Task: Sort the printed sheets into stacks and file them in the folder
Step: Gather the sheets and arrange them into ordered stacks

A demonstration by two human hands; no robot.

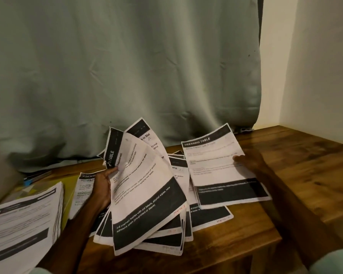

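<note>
A grey-green curtain (127, 76) backs the wooden table (295, 165). At its left a thick sorted stack (22, 220) lies over the yellow folder (67, 194), probably waiting to be filed. The left hand (102, 186) grips a fan of printed sheets (147, 194) above loose pages (210, 216) on the table, spread, I'd guess, so each heading shows. The right hand (248, 160) pinches a single sheet (222, 171) by its edge and holds it apart - likely drawn out to read.

White sheets (147, 186) with black bands, brown wood-grain table (297, 167), grey-green curtain (127, 66), yellow folder (67, 196).
</note>
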